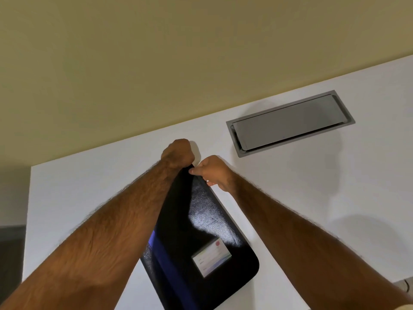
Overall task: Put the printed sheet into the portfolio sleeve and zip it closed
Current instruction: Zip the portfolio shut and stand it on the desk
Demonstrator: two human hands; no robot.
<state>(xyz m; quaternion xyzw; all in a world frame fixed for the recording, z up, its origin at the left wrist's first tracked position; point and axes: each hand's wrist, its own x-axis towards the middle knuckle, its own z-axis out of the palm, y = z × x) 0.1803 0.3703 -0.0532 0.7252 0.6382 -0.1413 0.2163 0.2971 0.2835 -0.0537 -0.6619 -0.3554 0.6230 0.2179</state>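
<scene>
White desk (89, 186); both hands pinch portfolio sleeve (201, 231) far corner.

Two bare forearms and hands, with no sleeves along their visible length.

Both forearms are hairy and rise from the lower corners of the frame toward its centre. The left hand (178, 153) and right hand (215, 172) wear no rings, watch or gloves. A pale cloth edge shows at the lower right corner.
</scene>
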